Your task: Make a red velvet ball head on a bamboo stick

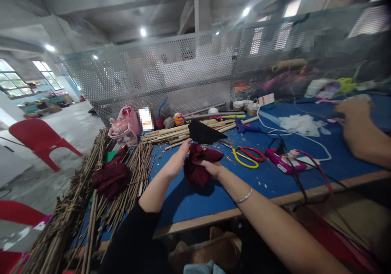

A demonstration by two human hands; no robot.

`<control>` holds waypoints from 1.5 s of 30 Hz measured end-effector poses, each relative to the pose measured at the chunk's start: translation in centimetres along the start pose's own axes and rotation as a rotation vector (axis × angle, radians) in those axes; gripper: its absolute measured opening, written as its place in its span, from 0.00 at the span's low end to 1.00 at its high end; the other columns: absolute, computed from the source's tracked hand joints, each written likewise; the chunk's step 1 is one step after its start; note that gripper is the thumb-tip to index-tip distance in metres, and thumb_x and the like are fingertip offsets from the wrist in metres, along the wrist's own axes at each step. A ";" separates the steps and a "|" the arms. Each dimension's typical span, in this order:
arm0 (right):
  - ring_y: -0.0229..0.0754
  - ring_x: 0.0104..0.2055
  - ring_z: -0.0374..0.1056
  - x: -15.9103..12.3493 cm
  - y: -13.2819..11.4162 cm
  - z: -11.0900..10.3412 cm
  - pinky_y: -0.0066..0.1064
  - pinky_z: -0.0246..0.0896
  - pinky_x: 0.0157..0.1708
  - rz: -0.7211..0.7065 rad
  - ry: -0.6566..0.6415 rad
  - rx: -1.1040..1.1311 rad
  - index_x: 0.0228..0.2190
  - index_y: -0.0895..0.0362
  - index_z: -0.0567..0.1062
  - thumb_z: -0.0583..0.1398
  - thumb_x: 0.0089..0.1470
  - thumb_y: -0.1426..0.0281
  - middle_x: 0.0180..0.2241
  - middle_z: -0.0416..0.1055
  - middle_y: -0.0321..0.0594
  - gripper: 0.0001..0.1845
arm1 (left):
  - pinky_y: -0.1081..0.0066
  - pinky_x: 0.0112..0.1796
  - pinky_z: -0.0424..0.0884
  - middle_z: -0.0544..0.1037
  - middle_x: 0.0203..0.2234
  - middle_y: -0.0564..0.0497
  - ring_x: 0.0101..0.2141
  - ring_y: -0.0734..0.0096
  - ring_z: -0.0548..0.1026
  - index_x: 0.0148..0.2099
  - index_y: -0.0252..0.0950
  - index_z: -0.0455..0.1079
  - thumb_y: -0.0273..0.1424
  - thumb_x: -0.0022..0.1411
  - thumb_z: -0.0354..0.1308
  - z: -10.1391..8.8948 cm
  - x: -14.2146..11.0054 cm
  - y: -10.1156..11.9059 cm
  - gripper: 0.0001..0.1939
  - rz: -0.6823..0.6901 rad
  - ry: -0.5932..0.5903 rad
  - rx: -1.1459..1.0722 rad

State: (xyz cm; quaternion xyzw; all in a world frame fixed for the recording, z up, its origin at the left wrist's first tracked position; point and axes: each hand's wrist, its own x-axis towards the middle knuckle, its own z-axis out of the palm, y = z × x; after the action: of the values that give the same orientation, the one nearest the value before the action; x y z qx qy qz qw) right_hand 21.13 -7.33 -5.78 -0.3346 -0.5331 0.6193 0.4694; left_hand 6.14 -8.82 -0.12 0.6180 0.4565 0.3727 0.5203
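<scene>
Between my hands, above the front of the blue table, is a bunched dark red cloth. My right hand grips its right side, with the thumb on top and the other fingers mostly hidden by the folds. On the opposite side, my left hand holds against the cloth with fairly straight fingers, partly hidden. Just behind lies a black piece of material. To the right are scissors with one red and one yellow handle. Another dark red cloth bundle rests on thin sticks at the left.
Bundled twigs line the left edge, and pale sticks lie at the back. A blue glue gun, a magenta box with cables and another person's arm are on the right. A perforated metal screen stands behind.
</scene>
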 end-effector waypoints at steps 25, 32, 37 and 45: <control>0.49 0.50 0.68 -2.8 -2.8 3.1 0.44 0.56 0.56 -0.195 0.044 -0.284 0.39 0.52 0.77 0.59 0.49 0.52 0.44 0.75 0.41 0.20 | 0.63 0.48 0.68 0.78 0.41 0.45 0.45 0.57 0.73 0.46 0.32 0.72 0.35 0.46 0.68 0.3 -0.8 -3.1 0.24 0.270 -0.415 0.065; 0.47 0.38 0.73 -2.1 -2.1 4.0 0.36 0.67 0.40 0.112 0.355 0.024 0.33 0.57 0.77 0.61 0.47 0.53 0.34 0.77 0.42 0.20 | 0.55 0.54 0.61 0.72 0.51 0.40 0.53 0.51 0.67 0.59 0.34 0.61 0.36 0.42 0.71 1.1 -1.6 -3.8 0.42 0.196 -0.415 -0.155; 0.44 0.39 0.70 -1.9 -5.3 4.4 0.36 0.61 0.44 -0.226 0.086 -0.659 0.33 0.55 0.75 0.56 0.54 0.61 0.35 0.76 0.40 0.12 | 0.54 0.51 0.64 0.77 0.43 0.42 0.47 0.52 0.72 0.45 0.32 0.71 0.36 0.39 0.71 1.5 -1.1 -3.2 0.30 0.145 -0.384 -0.115; 0.50 0.52 0.61 -6.1 -3.7 10.5 0.52 0.39 0.58 -0.634 -0.208 -1.308 0.31 0.55 0.73 0.57 0.55 0.67 0.37 0.75 0.40 0.06 | 0.57 0.54 0.61 0.74 0.48 0.45 0.52 0.53 0.69 0.47 0.37 0.72 0.35 0.50 0.64 1.0 -0.3 -4.0 0.21 0.250 0.155 -0.016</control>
State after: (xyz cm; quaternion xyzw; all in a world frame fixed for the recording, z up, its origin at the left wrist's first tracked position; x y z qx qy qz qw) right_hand 14.35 -16.73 -0.56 -0.3155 -0.9068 0.0377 0.2771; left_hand 6.32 -9.25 -4.26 0.6351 0.4118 0.4850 0.4380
